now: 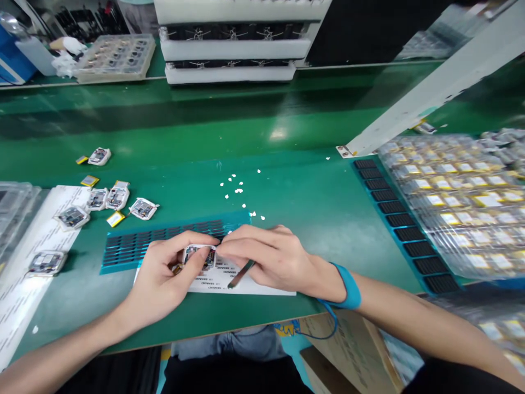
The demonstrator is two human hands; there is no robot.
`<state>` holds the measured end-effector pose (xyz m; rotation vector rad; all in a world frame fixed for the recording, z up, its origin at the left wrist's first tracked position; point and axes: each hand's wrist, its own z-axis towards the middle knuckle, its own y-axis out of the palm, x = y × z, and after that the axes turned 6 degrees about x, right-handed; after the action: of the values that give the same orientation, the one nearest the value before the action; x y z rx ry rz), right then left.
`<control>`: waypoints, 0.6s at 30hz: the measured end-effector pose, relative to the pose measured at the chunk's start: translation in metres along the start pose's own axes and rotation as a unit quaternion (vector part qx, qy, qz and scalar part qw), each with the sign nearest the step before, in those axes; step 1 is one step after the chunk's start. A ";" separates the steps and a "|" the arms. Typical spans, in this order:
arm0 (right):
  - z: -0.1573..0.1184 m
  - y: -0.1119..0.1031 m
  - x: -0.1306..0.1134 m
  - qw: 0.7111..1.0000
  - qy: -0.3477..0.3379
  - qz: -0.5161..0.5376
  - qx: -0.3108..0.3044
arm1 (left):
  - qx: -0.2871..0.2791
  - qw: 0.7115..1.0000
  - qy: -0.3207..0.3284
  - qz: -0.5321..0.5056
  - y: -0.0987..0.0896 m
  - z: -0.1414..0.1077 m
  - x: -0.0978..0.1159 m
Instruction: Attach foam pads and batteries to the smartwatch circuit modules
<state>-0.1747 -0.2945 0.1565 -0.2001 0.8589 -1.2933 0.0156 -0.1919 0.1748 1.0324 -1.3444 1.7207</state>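
- Fingers (192,239) of my left hand (158,276) are closed on a white-edged circuit module (199,257) from the 9 o'clock side, while fingers (235,247) of my right hand (266,257) press in from 3 o'clock. A slim dark tool (241,273) sticks out beneath them toward 7 o'clock.
- That module sits between my hands, above a printed white sheet (241,285) and overlapping the edge of a teal slotted mat (164,246).
- With both hands crowding so small a part, a slip of the tool's tip could scratch the module.
- A loose pinch could drop it, and its edge might then catch in the mat's slots.
- Pulling my right arm back could snag the cord of my blue wrist strap (348,287) on the cardboard box (348,350) at 5 o'clock, just off the counter (279,131).
- A careless sweep toward 10 o'clock could knock the loose modules (117,197) and yellow cells (115,219) lying there.
- My fingers hide most of the module, so I cannot see its underside or how the tool meets it.
- Something small and gold shows under my left hand, too covered to name.
- Cells in the clear tray (451,202) at 3 o'clock are blurred, and the frame cuts that tray off.
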 end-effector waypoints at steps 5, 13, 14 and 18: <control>0.001 0.006 -0.004 0.998 0.034 0.033 0.040 | -0.006 0.996 0.075 0.043 0.001 -0.001 0.003; 0.000 0.002 0.002 0.999 -0.016 -0.028 0.017 | -0.043 0.999 -0.012 -0.028 -0.001 -0.001 -0.001; 0.000 0.002 0.003 0.999 -0.021 -0.038 0.009 | -0.047 0.998 -0.023 -0.036 -0.001 -0.001 -0.001; -0.002 0.001 0.003 0.995 -0.058 -0.082 0.001 | -0.057 0.995 -0.055 -0.064 -0.001 0.000 -0.001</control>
<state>-0.1752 -0.2962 0.1534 -0.3461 0.7547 -1.4208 0.0168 -0.1915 0.1738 1.1355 -1.3963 1.4944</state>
